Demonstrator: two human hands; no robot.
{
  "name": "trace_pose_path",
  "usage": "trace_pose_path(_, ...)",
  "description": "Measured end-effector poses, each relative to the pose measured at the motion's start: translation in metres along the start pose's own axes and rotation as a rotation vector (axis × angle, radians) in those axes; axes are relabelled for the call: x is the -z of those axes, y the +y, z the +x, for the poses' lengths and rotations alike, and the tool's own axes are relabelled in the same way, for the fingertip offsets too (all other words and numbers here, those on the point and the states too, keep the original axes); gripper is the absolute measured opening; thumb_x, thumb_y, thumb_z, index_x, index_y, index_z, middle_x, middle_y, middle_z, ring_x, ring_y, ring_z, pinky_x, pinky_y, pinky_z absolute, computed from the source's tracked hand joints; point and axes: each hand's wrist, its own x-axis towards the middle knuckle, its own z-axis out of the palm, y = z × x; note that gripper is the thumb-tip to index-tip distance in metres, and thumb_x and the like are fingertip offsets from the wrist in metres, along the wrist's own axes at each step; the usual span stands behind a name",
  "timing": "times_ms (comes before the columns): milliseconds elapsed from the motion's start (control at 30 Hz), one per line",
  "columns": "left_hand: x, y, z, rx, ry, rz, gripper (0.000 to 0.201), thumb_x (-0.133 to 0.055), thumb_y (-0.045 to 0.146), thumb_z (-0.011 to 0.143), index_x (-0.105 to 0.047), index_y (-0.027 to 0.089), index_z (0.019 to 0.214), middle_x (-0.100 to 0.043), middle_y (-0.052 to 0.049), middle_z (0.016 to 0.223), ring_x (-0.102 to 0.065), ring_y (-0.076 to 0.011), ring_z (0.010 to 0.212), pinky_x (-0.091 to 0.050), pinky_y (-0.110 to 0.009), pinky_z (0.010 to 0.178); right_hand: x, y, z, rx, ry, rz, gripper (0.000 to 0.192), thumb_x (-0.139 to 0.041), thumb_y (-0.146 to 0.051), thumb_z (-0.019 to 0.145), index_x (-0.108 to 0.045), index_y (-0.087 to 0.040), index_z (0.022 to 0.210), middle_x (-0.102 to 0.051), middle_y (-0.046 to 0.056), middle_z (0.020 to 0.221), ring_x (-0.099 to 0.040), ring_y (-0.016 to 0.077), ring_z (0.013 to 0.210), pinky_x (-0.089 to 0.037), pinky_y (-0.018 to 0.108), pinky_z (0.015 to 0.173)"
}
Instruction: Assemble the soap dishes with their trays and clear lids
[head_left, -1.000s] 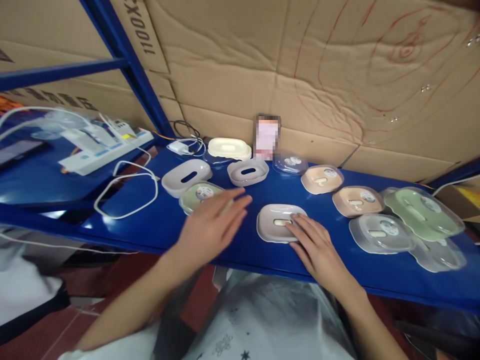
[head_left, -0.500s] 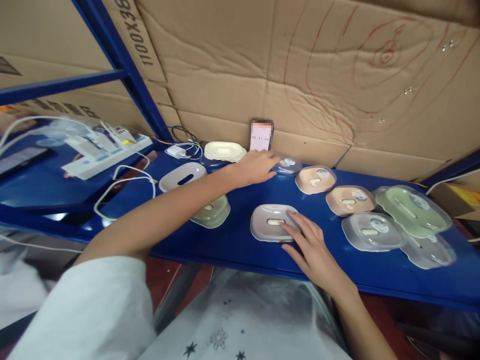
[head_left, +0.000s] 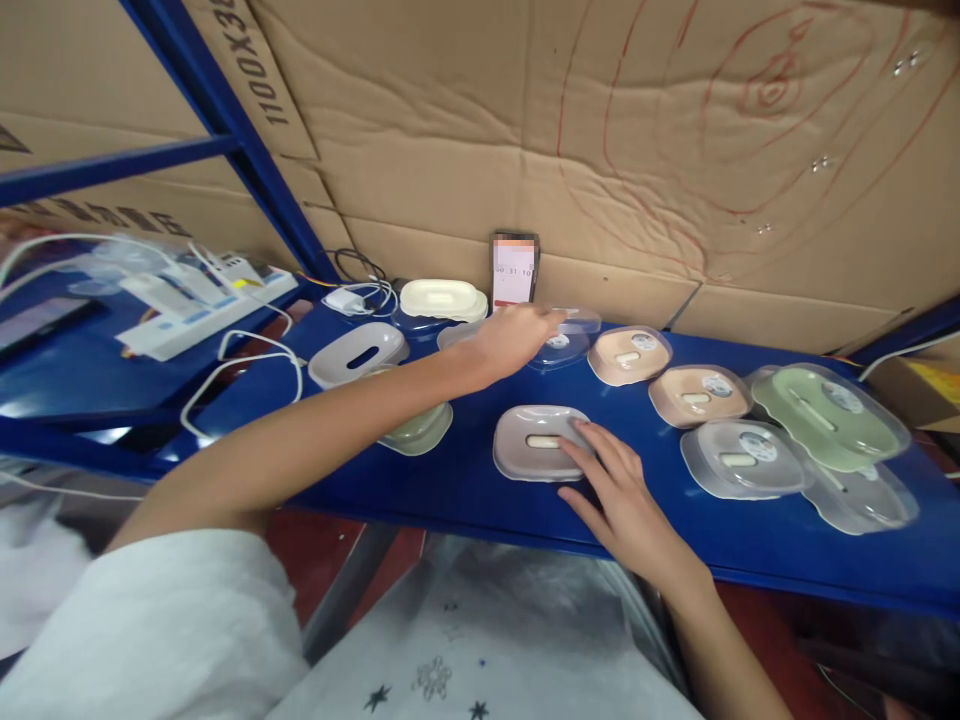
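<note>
My left hand (head_left: 516, 336) reaches across the blue shelf (head_left: 480, 500) and grips the near edge of a clear plastic lid (head_left: 571, 338), which is tilted up off the surface. With its fingers spread, my right hand (head_left: 616, 492) rests on the shelf, fingertips touching the right rim of a grey soap dish (head_left: 525, 446) with a slot in its middle. It holds nothing. A pale green lidded soap box (head_left: 417, 432) sits partly hidden under my left forearm.
Right of the clear lid lie two peach lidded boxes (head_left: 628, 355) (head_left: 697, 395), a grey one (head_left: 739, 460) and a green one (head_left: 829, 415). A phone (head_left: 514, 270) leans on the cardboard wall. A grey tray (head_left: 360, 353), cream box (head_left: 441, 298), power strip (head_left: 202, 300) and white cable (head_left: 240, 370) lie left.
My left hand went from hovering near the green box to the back of the shelf, took the clear lid and tilted it up. My right hand stayed on the grey dish.
</note>
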Motion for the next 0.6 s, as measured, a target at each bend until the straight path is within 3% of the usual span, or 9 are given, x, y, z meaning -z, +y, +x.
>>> trace_pose_path(167, 0.022, 0.040, -0.093, -0.104, 0.222, 0.020, 0.038, -0.054, 0.022, 0.112, -0.061, 0.018, 0.149, -0.066, -0.013, 0.154, -0.062, -0.0275, 0.145, -0.054, -0.047, 0.120, 0.001, -0.002, -0.002, -0.092, 0.204, 0.053, 0.086, -0.065, -0.036, 0.106, -0.014, -0.034, 0.175, -0.026, 0.017, 0.178, -0.033, 0.0380, 0.164, -0.044, 0.064, 0.125)
trace_pose_path(300, 0.009, 0.066, -0.157, -0.121, 0.279, 0.009, 0.049, -0.059, 0.015, 0.108, -0.054, 0.020, 0.157, -0.065, -0.014, 0.155, -0.063, -0.0297, 0.145, -0.059, -0.049, 0.116, 0.000, -0.001, -0.002, -0.055, 0.196, 0.035, 0.087, -0.064, -0.032, 0.106, -0.011, -0.037, 0.176, -0.014, 0.014, 0.182, -0.025, 0.0385, 0.167, -0.041, 0.065, 0.127)
trace_pose_path(433, -0.014, 0.070, -0.172, -0.109, 0.279, -0.064, 0.043, -0.058, 0.017, 0.109, -0.058, 0.021, 0.152, -0.069, -0.014, 0.149, -0.066, -0.0292, 0.140, -0.063, -0.050, 0.112, 0.001, 0.000, 0.000, -0.017, 0.162, 0.012, 0.085, -0.062, -0.031, 0.108, -0.011, -0.038, 0.176, -0.024, 0.015, 0.180, -0.031, 0.0365, 0.165, -0.042, 0.064, 0.126)
trace_pose_path(600, -0.024, 0.075, -0.163, -0.109, 0.363, -0.024, 0.029, -0.063, 0.020, 0.107, -0.069, 0.019, 0.136, -0.075, -0.014, 0.134, -0.074, -0.0292, 0.123, -0.067, -0.047, 0.100, -0.001, 0.004, 0.000, -0.042, 0.111, 0.009, 0.070, -0.062, -0.034, 0.108, -0.031, -0.033, 0.171, -0.044, 0.015, 0.171, -0.047, 0.0330, 0.157, -0.050, 0.058, 0.121)
